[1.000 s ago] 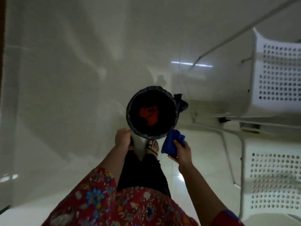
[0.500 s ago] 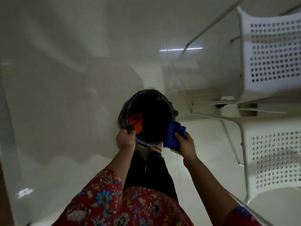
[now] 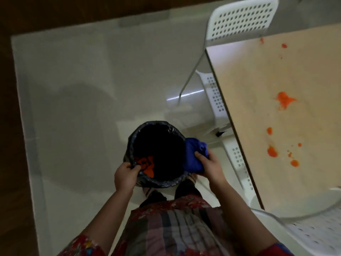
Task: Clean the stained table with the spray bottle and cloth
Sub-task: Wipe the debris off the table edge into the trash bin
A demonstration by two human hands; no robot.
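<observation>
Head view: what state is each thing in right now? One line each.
bin, open, black liner, orange scrap inside
left hand, grips bin's near rim
right hand, holds cloth
cloth, blue, bunched, at bin's right rim
table, unwiped, orange stains scattered
chair, white, upright, seat under table

— What do you stand on?
— A glossy pale floor, dim, with one bright streak of reflected light.
— And round you?
— A dark brown band edges it left and ahead. One white perforated chair ahead-right, another beside you.
</observation>
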